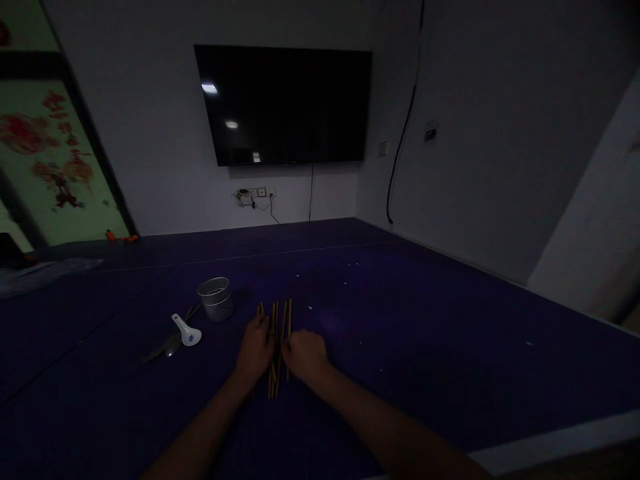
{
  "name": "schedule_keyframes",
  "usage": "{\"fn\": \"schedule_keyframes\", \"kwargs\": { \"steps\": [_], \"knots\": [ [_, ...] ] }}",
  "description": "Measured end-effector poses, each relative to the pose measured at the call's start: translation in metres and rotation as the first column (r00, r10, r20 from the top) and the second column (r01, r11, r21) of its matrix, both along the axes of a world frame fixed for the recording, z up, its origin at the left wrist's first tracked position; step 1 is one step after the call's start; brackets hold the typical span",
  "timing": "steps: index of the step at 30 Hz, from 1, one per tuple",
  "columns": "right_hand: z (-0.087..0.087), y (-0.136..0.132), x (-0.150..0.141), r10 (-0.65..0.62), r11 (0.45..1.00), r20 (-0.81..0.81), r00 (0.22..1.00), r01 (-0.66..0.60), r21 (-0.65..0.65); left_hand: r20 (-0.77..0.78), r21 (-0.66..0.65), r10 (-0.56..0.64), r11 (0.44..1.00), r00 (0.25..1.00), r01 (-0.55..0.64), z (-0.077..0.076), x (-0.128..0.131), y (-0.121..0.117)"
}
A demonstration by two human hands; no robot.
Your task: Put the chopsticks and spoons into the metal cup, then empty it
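Several wooden chopsticks (274,387) lie side by side on the dark blue surface, pointing away from me. My left hand (256,347) is closed around chopsticks at the left of the group; their tips stick out past the fingers. At the right, my right hand (305,353) is closed with a chopstick (289,313) at its thumb side. Between the hands, other chopsticks rest loosely, some slightly crossed. To the left stands a metal cup (218,308). Beside it lie a white ceramic spoon (187,333) and a metal spoon (173,345), with more thin metal cutlery partly under them.
The blue surface (425,320) reaches the back wall, with small white scraps scattered on it. A television (290,107) hangs above sockets with cables. Clear plastic (45,273) and orange items (121,237) are at the far left. A black cable (403,133) hangs at right.
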State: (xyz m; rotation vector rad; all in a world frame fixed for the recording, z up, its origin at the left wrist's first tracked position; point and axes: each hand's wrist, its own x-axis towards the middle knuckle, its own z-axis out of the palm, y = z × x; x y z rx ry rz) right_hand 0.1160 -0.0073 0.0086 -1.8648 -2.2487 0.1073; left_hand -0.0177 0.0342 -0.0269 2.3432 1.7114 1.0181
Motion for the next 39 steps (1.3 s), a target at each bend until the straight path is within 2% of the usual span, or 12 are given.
{"fn": "schedule_keyframes", "kwargs": {
  "steps": [4, 8, 13, 18, 21, 24, 28, 34, 39],
  "knots": [
    [0.001, -0.003, 0.000, 0.035, 0.999, 0.012, 0.999, -0.035, 0.000, -0.168, 0.028, 0.133, 0.991, 0.977, -0.130, 0.010, 0.000, -0.008],
    [0.003, -0.003, 0.000, 0.093, 0.996, 0.051, 0.994, -0.094, 0.004, -0.190, 0.028, 0.183, 0.983, 0.965, -0.181, 0.011, -0.002, -0.009],
    [0.001, -0.002, 0.001, 0.136, 0.990, 0.080, 0.987, -0.139, 0.034, -0.080, 0.030, 0.118, 0.993, 0.990, -0.116, 0.009, -0.005, -0.003],
    [0.004, -0.001, 0.003, 0.107, 0.994, 0.044, 0.993, -0.107, 0.019, -0.021, 0.085, 0.018, 0.996, 1.000, -0.016, 0.012, -0.002, -0.003],
    [0.006, 0.001, 0.004, 0.056, 0.998, -0.027, 0.998, -0.055, 0.031, -0.117, 0.065, 0.113, 0.992, 0.987, -0.106, 0.020, -0.002, -0.007],
    [0.005, 0.002, 0.004, 0.045, 0.997, -0.069, 0.997, -0.040, 0.073, -0.262, -0.024, 0.219, 0.972, 0.940, -0.233, 0.027, -0.005, -0.009],
    [0.000, 0.003, 0.003, 0.124, 0.985, -0.066, 0.990, -0.114, 0.129, -0.386, -0.154, 0.208, 0.946, 0.899, -0.285, 0.027, -0.006, -0.009],
    [-0.005, 0.005, 0.002, 0.187, 0.978, -0.071, 0.980, -0.178, 0.112, -0.370, -0.183, 0.134, 0.960, 0.919, -0.214, 0.020, -0.002, -0.006],
    [-0.010, 0.009, 0.002, 0.221, 0.971, -0.094, 0.971, -0.210, 0.116, -0.308, -0.156, -0.008, 0.987, 0.951, -0.042, 0.016, -0.001, -0.004]
  ]
}}
